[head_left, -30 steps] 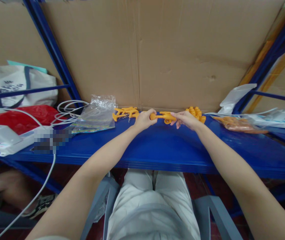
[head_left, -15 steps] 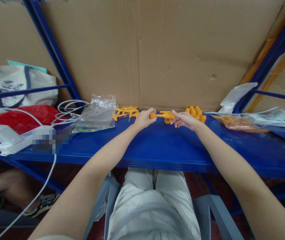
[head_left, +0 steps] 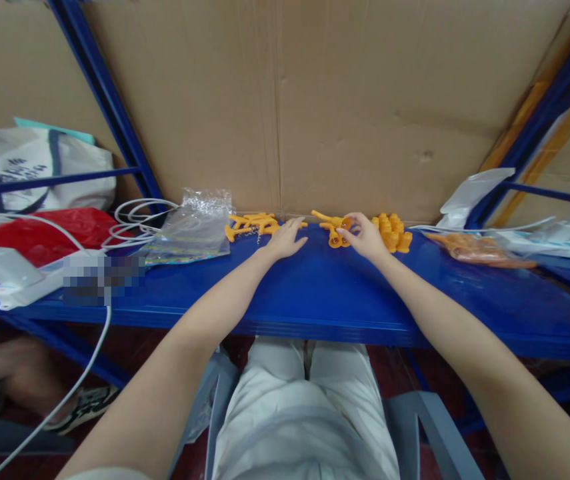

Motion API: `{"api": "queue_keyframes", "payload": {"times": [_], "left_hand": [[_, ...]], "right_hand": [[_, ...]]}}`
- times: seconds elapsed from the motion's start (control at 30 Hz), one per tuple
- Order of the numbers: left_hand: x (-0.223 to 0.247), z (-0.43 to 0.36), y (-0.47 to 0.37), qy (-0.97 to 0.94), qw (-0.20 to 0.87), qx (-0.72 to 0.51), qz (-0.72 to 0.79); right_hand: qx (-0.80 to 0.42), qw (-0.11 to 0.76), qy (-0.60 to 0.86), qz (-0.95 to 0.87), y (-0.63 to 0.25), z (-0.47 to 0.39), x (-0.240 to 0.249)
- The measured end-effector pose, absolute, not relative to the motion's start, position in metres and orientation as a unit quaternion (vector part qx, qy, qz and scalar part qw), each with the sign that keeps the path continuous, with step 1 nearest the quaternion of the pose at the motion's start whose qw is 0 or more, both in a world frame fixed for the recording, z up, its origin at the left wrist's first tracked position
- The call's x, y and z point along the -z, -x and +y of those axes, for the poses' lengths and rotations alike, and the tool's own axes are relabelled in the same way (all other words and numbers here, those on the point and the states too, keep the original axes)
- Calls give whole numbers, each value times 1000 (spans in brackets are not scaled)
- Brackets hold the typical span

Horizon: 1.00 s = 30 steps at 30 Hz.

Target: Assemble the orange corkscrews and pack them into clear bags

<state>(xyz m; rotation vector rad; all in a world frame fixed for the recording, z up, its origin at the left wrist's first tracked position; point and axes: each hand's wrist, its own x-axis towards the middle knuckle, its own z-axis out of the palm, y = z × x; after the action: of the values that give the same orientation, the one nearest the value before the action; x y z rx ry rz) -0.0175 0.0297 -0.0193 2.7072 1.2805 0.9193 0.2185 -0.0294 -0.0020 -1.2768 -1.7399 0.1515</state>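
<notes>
On the blue shelf, my left hand point(head_left: 287, 240) lies with its fingers spread beside a pile of orange corkscrew pieces point(head_left: 252, 225); part of an orange piece shows behind its fingers. My right hand point(head_left: 365, 235) has thumb and forefinger curled at an orange long-stemmed piece point(head_left: 327, 217) with a round end. Just under that hand are orange pieces with round cup ends point(head_left: 335, 240). Right of it stands a cluster of several orange caps point(head_left: 392, 232).
A clear plastic bag point(head_left: 195, 230), white cables and a power strip point(head_left: 29, 283) are on the left, with a red bag point(head_left: 65, 233) behind. An orange-filled bag point(head_left: 475, 248) lies right. Cardboard point(head_left: 279, 100) backs the shelf. Another person's leg shows lower left.
My left hand has let go of the round end of the orange piece and opened. My right hand has turned and shifted slightly right, and the long-stemmed piece now tilts up to the left.
</notes>
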Motion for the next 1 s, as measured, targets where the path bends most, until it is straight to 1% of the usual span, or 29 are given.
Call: {"api": "queue_keyframes", "payload": {"times": [0.13,0.23,0.3,0.47,0.67,0.87,1.0], "left_hand": [[25,39,21,-857,-12,-185,481],[26,42,21,-863,-20,-113,491],[26,42,21,-868,-25,-103,486],[26,43,19,-869,-28,-142,474],[26,45,21,-867,-28,-152,474],[27,46,22,-868,-40,-144,473],[28,47,24,-871,-37,-162,463]], "right_hand": [[135,308,558,-759,-208,-35,5],[208,212,564,-771,-198,-41,6],[231,182,563,-772,-194,-42,6],[248,156,559,-776,-192,-43,7],[238,103,573,-777,-191,-43,8],[232,109,601,-757,-195,-39,11],[212,121,623,-743,-198,-36,11]]}}
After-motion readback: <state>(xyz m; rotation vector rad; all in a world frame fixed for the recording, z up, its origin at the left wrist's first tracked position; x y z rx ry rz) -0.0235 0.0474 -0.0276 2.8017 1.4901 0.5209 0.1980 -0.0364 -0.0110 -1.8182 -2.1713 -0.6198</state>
